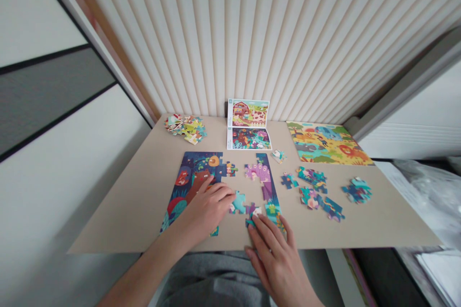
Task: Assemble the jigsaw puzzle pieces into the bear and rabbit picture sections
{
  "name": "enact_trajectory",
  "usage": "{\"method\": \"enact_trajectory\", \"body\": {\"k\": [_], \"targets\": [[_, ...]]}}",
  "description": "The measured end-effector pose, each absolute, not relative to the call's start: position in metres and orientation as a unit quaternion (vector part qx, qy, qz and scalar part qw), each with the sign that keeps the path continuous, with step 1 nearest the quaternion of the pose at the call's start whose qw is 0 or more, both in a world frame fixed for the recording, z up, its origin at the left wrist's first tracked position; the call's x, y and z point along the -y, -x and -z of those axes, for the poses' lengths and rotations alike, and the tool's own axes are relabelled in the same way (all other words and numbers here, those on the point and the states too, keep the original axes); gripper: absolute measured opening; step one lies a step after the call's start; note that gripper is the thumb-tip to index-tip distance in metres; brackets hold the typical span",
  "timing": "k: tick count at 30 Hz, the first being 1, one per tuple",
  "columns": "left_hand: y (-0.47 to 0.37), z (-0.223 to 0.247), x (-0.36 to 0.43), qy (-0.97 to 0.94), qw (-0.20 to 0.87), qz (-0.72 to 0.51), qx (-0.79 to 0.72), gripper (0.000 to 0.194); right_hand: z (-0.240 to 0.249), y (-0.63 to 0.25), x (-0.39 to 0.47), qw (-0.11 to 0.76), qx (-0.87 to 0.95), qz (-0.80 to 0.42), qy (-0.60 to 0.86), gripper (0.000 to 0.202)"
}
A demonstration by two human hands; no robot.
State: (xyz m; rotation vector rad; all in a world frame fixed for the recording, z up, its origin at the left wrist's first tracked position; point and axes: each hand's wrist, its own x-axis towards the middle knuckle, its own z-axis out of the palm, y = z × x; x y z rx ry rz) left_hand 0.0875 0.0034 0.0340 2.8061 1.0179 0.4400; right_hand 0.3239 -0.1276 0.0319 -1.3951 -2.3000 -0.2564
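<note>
My left hand (211, 204) lies palm down over the left part of a partly joined jigsaw puzzle (194, 172) with a brown bear on dark blue. Its fingers are stretched out, and the nearest fingertips reach a light blue puzzle piece (239, 201); the thumb is hidden. Fingers spread, my right hand (275, 252) rests at the puzzle's lower right. Its fingertips touch a purple and teal puzzle piece (254, 213). The joined right side shows a pink-purple creature (260, 171). Bare table shows between the two sides.
Behind the puzzle stands a folded picture card (249, 124). Loose pieces (312, 178) lie to the right, with a small pile (357, 190) farther out. A mixed heap (186, 127) sits at the back left. A finished animal puzzle (328, 143) lies back right on the beige table (118, 211).
</note>
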Motion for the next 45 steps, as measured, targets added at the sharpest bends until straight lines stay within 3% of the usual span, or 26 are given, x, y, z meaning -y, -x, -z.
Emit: {"method": "enact_trajectory", "body": {"k": [45], "targets": [[-0.106,-0.03,-0.012,-0.933,0.064,-0.17,-0.31,0.022,-0.034,-0.313,0.132,0.256,0.827,0.073,0.495,0.028]]}}
